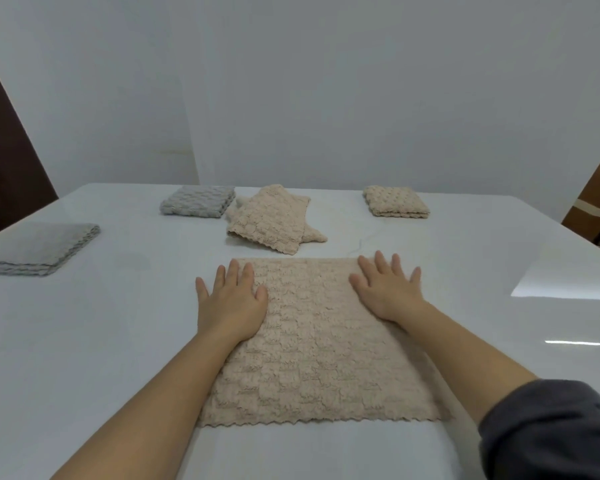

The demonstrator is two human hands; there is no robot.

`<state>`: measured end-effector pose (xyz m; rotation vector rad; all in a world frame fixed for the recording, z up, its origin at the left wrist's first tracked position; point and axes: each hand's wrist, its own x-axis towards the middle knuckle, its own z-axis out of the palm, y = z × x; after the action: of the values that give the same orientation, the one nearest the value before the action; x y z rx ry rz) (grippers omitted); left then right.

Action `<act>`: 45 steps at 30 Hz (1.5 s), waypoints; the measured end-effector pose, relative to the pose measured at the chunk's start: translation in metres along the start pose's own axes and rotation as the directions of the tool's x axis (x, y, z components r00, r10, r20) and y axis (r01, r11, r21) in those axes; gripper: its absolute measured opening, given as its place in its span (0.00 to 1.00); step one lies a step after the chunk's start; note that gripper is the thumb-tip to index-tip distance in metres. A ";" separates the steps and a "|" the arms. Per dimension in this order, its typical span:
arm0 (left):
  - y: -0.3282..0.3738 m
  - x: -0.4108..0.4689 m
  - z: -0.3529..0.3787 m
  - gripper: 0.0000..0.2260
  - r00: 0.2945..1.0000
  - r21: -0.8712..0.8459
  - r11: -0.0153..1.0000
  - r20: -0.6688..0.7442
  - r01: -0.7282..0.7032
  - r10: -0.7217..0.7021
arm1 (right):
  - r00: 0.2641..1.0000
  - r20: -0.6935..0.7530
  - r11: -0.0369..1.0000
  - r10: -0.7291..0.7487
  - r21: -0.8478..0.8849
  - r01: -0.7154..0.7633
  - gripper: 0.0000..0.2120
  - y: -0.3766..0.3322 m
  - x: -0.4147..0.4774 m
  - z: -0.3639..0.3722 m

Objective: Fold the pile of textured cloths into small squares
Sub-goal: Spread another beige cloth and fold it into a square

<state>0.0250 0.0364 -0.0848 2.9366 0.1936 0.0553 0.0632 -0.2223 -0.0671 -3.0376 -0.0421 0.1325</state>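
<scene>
A beige cloth (319,351) lies spread flat on the white table (118,341), its zigzag hem on the side nearest the person. The left hand (232,299) rests palm-down on the cloth's far left edge with its fingers straight and spread, the outer ones reaching over onto the table. The right hand (387,289) presses flat on the cloth's far right corner, fingers also straight and fanned; neither hand grips anything. A dark sleeve (551,427) is pushed up the right forearm, near the cloth's right side.

Just beyond the cloth sits a loose pile of beige cloths (274,220) (overlapping at odd angles, not squared up). Beyond the cloth and to the left is a folded grey square (198,201), touching or nearly touching the pile. Beyond and to the right, well apart from the pile, is a folded beige square (395,201). Far left of the cloth, at the table's edge, lies a stack of grey cloths (39,249).
</scene>
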 end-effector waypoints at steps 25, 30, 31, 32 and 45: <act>0.023 -0.027 -0.026 0.26 0.977 -0.059 0.994 -0.199 -0.093 0.079 | 0.979 -0.019 0.979 -0.205 0.013 0.205 0.31 -0.013 -0.069 0.017; 0.071 -0.066 -0.015 0.27 0.955 -0.060 0.953 -0.040 -0.297 0.295 | 0.979 -0.023 0.979 -0.205 0.017 0.205 0.31 -0.013 -0.069 0.018; 0.075 -0.071 -0.009 0.27 0.953 -0.058 0.951 0.002 -0.303 0.304 | 0.979 -0.023 0.979 -0.205 0.020 0.205 0.31 -0.013 -0.069 0.018; 0.076 -0.074 -0.003 0.27 0.953 -0.051 0.953 0.041 -0.298 0.300 | 0.979 -0.023 0.979 -0.204 0.023 0.205 0.31 -0.013 -0.069 0.017; 0.012 -0.103 -0.005 0.29 0.990 0.001 0.991 0.037 -0.134 0.134 | 0.977 -0.012 0.976 -0.213 0.041 0.213 0.31 -0.011 -0.069 0.016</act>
<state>-0.0755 0.0122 -0.0800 2.9473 -0.0096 0.0205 -0.0071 -0.2119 -0.0758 -2.9661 -0.3586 0.1028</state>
